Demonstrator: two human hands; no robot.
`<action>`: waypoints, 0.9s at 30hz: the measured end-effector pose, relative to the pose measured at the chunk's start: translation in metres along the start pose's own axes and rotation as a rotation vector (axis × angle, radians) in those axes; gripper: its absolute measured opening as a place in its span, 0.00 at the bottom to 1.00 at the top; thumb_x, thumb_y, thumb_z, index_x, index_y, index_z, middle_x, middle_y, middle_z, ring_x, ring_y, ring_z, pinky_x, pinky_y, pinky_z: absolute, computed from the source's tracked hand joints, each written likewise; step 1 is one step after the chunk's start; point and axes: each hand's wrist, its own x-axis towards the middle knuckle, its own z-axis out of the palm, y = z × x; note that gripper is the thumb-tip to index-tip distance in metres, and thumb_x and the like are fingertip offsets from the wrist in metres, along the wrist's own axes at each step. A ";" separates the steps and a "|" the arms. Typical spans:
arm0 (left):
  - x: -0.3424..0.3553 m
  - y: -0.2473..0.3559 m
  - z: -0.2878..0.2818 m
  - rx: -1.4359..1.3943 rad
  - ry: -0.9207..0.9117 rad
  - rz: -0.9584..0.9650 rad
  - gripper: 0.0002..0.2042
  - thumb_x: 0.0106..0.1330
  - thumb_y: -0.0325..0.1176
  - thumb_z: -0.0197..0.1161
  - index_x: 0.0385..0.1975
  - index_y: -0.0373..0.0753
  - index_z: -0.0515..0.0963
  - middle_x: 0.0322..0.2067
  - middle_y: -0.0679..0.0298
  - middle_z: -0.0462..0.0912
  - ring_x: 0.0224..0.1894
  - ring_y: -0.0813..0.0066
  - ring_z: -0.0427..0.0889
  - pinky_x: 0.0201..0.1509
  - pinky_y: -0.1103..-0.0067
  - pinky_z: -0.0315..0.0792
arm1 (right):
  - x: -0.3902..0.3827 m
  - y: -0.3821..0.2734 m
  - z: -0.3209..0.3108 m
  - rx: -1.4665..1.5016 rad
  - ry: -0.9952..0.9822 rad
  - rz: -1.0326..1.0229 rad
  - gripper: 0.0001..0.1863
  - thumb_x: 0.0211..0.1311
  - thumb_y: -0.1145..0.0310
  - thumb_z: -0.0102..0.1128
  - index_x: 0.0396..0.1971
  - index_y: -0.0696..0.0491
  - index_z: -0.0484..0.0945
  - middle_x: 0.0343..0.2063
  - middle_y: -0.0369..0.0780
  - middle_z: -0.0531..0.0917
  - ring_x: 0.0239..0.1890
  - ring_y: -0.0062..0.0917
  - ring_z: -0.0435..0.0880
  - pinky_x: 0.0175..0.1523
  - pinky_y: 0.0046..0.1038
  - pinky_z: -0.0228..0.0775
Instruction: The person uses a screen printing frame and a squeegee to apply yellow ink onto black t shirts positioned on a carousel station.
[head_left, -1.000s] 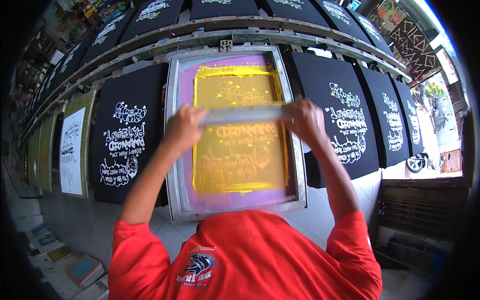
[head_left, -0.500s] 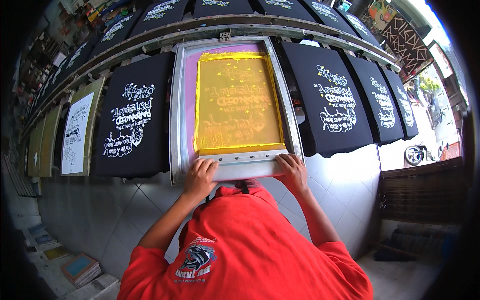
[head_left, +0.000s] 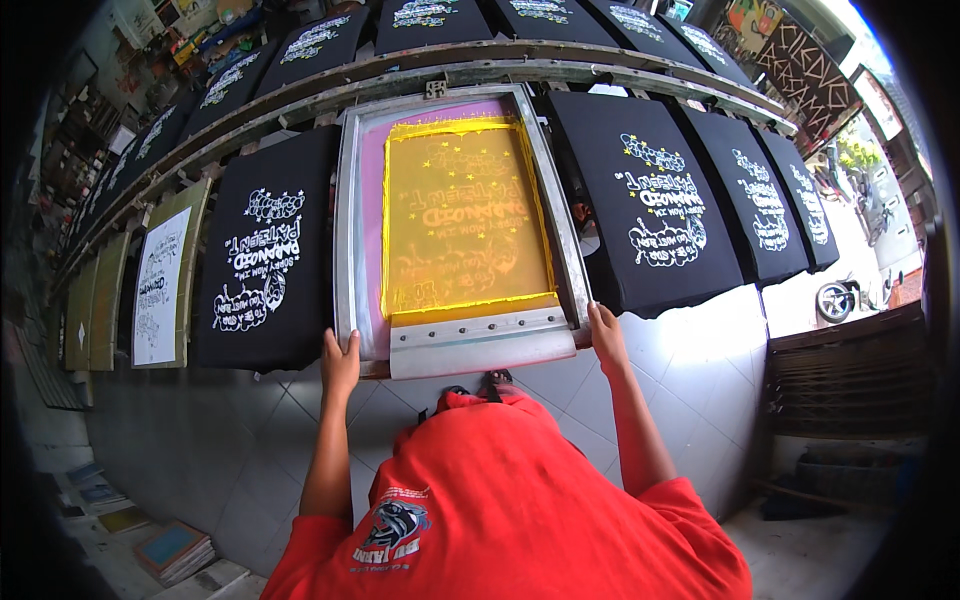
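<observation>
Both hands now at frame corners

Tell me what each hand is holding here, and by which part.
Both hold the screen-printing frame: the left hand grips its near left corner, the right hand its near right corner. The squeegee lies untouched between them.

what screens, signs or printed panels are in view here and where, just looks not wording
Printing screen: centre, metal frame, yellow mesh, pink border; left hand and right hand grip its near corners.
White printed panel: far left, upright rectangle, black artwork.
Dark sign: upper right, white lettering.
Black shirts: both sides, white prints.
</observation>
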 end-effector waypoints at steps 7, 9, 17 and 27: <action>0.015 0.010 -0.009 -0.199 -0.112 -0.199 0.24 0.72 0.48 0.50 0.41 0.25 0.75 0.39 0.42 0.81 0.42 0.48 0.81 0.47 0.66 0.71 | 0.006 -0.026 0.011 -0.354 0.165 -0.108 0.24 0.73 0.57 0.43 0.27 0.64 0.73 0.30 0.56 0.78 0.35 0.50 0.76 0.41 0.43 0.66; 0.014 0.024 -0.023 -0.191 -0.124 -0.208 0.24 0.73 0.47 0.49 0.40 0.25 0.75 0.37 0.43 0.81 0.41 0.48 0.81 0.46 0.66 0.71 | 0.001 -0.030 0.010 -0.404 0.231 -0.161 0.23 0.73 0.57 0.43 0.28 0.63 0.74 0.31 0.55 0.78 0.38 0.50 0.76 0.43 0.43 0.65; 0.013 -0.008 -0.080 -0.230 -0.045 -0.188 0.23 0.73 0.47 0.48 0.37 0.27 0.74 0.31 0.46 0.80 0.34 0.54 0.79 0.43 0.66 0.70 | -0.053 -0.047 0.042 -0.355 0.243 -0.154 0.20 0.73 0.61 0.43 0.34 0.63 0.76 0.33 0.52 0.77 0.39 0.47 0.76 0.46 0.42 0.66; 0.090 -0.237 -0.237 -0.400 -0.018 -0.154 0.27 0.76 0.49 0.44 0.50 0.25 0.74 0.46 0.55 0.79 0.48 0.69 0.76 0.55 0.75 0.68 | -0.159 -0.100 0.282 -0.276 0.232 -0.283 0.15 0.69 0.62 0.50 0.42 0.61 0.76 0.38 0.52 0.77 0.43 0.50 0.76 0.49 0.43 0.68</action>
